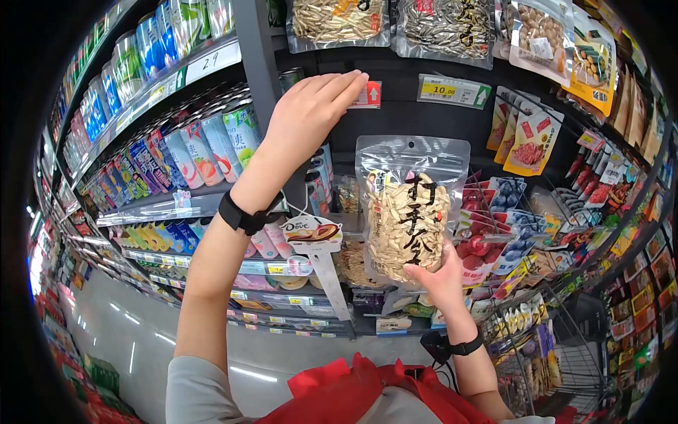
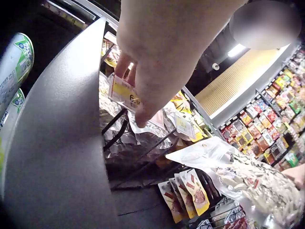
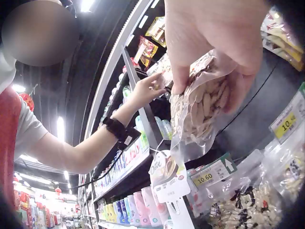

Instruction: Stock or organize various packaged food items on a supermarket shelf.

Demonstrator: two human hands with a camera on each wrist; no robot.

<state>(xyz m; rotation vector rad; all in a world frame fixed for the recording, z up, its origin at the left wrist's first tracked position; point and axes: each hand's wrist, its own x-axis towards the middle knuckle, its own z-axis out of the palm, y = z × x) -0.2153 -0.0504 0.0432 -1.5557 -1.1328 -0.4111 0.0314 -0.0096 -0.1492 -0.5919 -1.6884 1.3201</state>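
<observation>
A clear bag of pale seeds with black lettering [image 1: 409,219] stands upright in the right hand [image 1: 443,279], whose thumb lies over its lower front. The same bag [image 3: 202,102] is gripped between thumb and fingers of the right hand [image 3: 217,43] in the right wrist view. Raised at the shelf post, the left hand [image 1: 311,109] is at a red-and-white price tag [image 1: 371,95]. In the left wrist view, fingers and thumb of the left hand [image 2: 138,88] pinch the yellow-and-white tag [image 2: 124,93]; its fingertips are partly hidden there.
Seed bags [image 1: 339,25] hang above the hands. Drink cans [image 1: 205,145] line shelves at the left, beside a grey post [image 1: 258,56]. A Dove card [image 1: 312,233] hangs between the arms. Snack packs [image 1: 533,141] and a wire cart [image 1: 565,353] are at the right.
</observation>
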